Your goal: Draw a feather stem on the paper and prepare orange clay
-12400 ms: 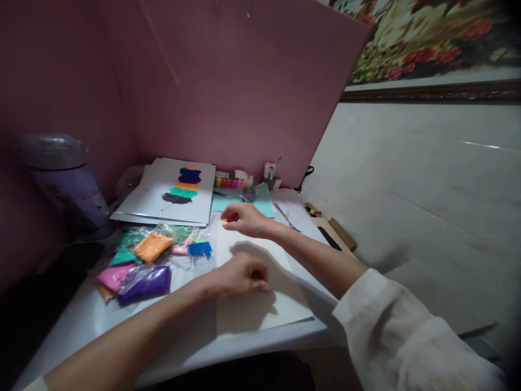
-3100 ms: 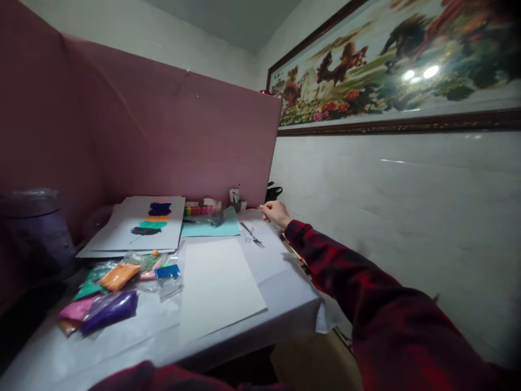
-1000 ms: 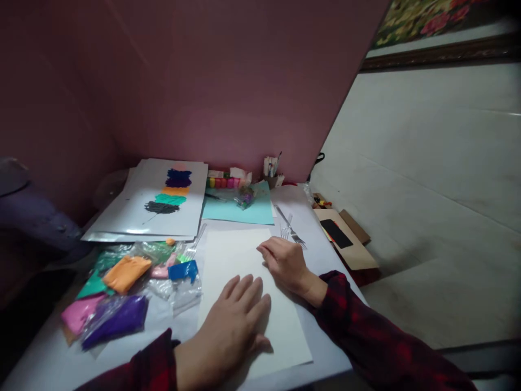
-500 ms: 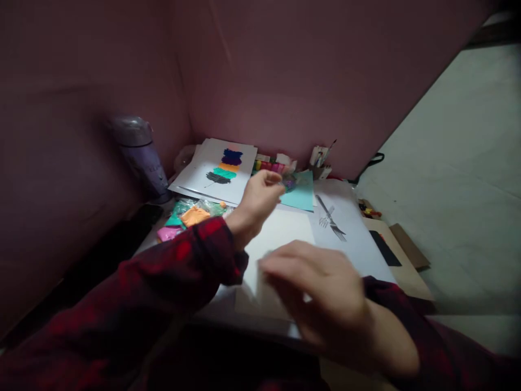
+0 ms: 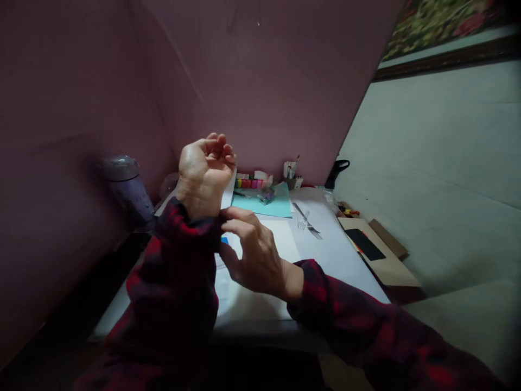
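My left hand (image 5: 207, 168) is raised with its palm and wrist turned toward me. Its fingers are loosely curled and hold nothing. At that wrist, my right hand (image 5: 254, 252) pinches the edge of the red and black plaid sleeve cuff (image 5: 195, 228) between thumb and fingers. Beneath both hands a pale sheet of paper (image 5: 285, 239) lies on the white table (image 5: 337, 260). A small blue patch shows behind my right fingertips, mostly hidden.
A lilac bottle (image 5: 132, 195) stands at left. Paint pots (image 5: 252, 183), turquoise paper (image 5: 260, 205) and a brush holder (image 5: 290, 174) are along the back wall. Forks (image 5: 311, 228) lie toward the right, and cardboard (image 5: 386, 271) rests beyond the table's right side.
My left hand has risen and turned palm toward me. My right hand has moved left and taken hold of the left sleeve cuff. The view has swung slightly right.
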Demonstrator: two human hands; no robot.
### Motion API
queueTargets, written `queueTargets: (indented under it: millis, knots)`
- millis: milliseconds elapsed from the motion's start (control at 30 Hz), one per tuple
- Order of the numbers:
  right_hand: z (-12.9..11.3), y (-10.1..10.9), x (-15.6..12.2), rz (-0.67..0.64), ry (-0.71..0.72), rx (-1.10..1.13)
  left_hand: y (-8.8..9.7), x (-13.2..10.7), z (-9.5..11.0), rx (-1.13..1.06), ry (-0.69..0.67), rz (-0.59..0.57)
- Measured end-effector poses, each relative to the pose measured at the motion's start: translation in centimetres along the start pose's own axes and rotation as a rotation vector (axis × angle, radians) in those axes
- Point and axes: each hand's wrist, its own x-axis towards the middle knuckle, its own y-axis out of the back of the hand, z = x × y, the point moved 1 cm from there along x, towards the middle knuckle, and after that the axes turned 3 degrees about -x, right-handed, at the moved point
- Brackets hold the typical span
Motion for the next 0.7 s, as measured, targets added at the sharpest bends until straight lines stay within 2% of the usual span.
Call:
queueTargets:
  millis: [100,200,267,333,433,500,567,600,633,700]
  knots:
    - [0.1,-0.5,0.2,0.005,-0.015,-0.011,-0.3,0.1,0.0,-0.049,-0.009,0.012]
    - [0.6,-1.5,-0.6,-0.008,-0.175,-0.084,-0.7,0.4,0.3,-0.088,0.003,0.007]
    - [0.6,-1.8,-1.4,-0.069,-0.280,-0.076,-0.8,0.7,0.9,-0.106,-0.073,0.005]
    - [-0.3,-1.4,-2.1,-0.154,-0.257,0.002,-0.8,1.0,1.8,-0.105,-0.158,0.043]
    - [-3.1,0.0,-2.8,-0.072,-0.214,0.038,-0.7,1.5,3.1,-0.071,-0.238,0.105]
    - [-5.6,0.1,-3.3,-0.081,-0.114,0.129,-0.8,1.9,3.8,-0.041,-0.326,0.098]
    - [-7.8,-0.7,-3.8,-0.227,0.081,0.259,-1.1,2.3,4.1,0.044,-0.436,0.092]
    - [-8.6,-1.4,-3.9,-0.351,0.063,0.239,-1.3,2.6,4.1,0.114,-0.487,0.095]
    - [-9.3,-2.0,-3.9,-0.414,0.055,0.240,-1.5,2.9,4.1,0.211,-0.528,0.111]
    - [-10.5,-2.5,-3.5,-0.537,0.016,0.306,-1.5,3.5,4.0,0.425,-0.513,0.171]
